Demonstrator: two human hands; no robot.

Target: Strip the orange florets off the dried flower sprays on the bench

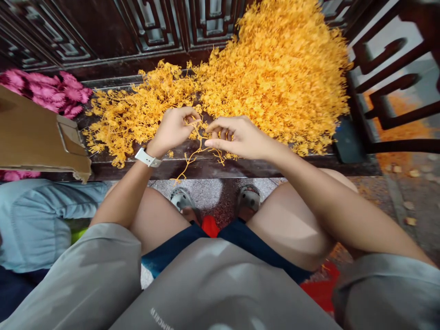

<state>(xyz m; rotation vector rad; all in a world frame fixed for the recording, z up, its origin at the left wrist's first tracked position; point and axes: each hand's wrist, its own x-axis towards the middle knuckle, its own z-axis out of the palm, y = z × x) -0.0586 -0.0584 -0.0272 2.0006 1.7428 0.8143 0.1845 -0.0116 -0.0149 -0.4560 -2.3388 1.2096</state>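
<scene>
A thin, branching orange plastic flower stem [188, 161] hangs from my left hand [174, 126], which wears a pale watch and pinches its upper part between thumb and fingers. Just to the right, my right hand [238, 136] has loosely curled fingers, with a gap between thumb and forefinger. Its fingertips are close to the stem; I see nothing between them. Behind and left of my left hand lies a low heap of orange artificial flower sprigs [127, 112]. A much taller pile of similar orange sprigs [280, 78] rises behind my right hand.
The dark wooden bench [233, 169] has a carved back and a carved armrest [388, 101] at right. A cardboard box [34, 133] and pink artificial flowers [51, 91] are at left. A dark phone-like slab [349, 141] lies near the armrest. Another person's blue-clad leg [44, 220] is beside me.
</scene>
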